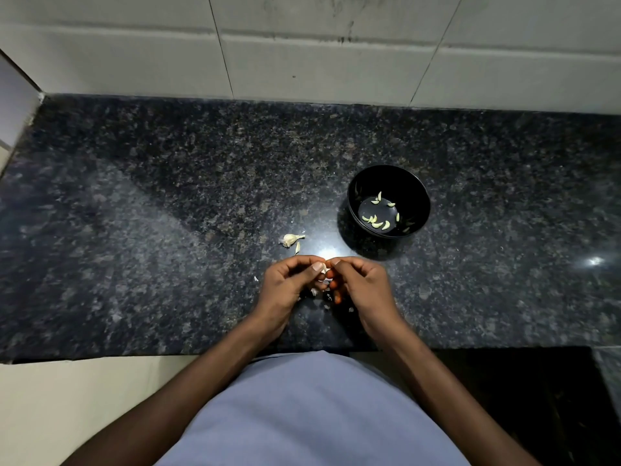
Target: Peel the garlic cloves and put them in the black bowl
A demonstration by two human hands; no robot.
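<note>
1. Fingertips of both hands meet over the counter's near edge, pinching one small white garlic clove (323, 271) between them; only a sliver of it shows.
2. The left hand (289, 284) is curled, thumb pressed down on the clove; the right hand (361, 285) is curled too, thumb and forefinger nipping it from the other side.
3. Just below the hands, pale papery skin scraps (325, 306) lie scattered on the stone.
4. A little beyond the left hand sits a partly stripped white garlic bulb remnant (291, 239), with a loose sliver just beside it.
5. Further out, to the right, stands the round glossy black bowl (416, 193), several peeled yellowish cloves (377, 223) lying in its bottom.
6. Everything rests on a dark speckled granite countertop (168, 213), backed by a pale tiled wall (302, 55).
</note>
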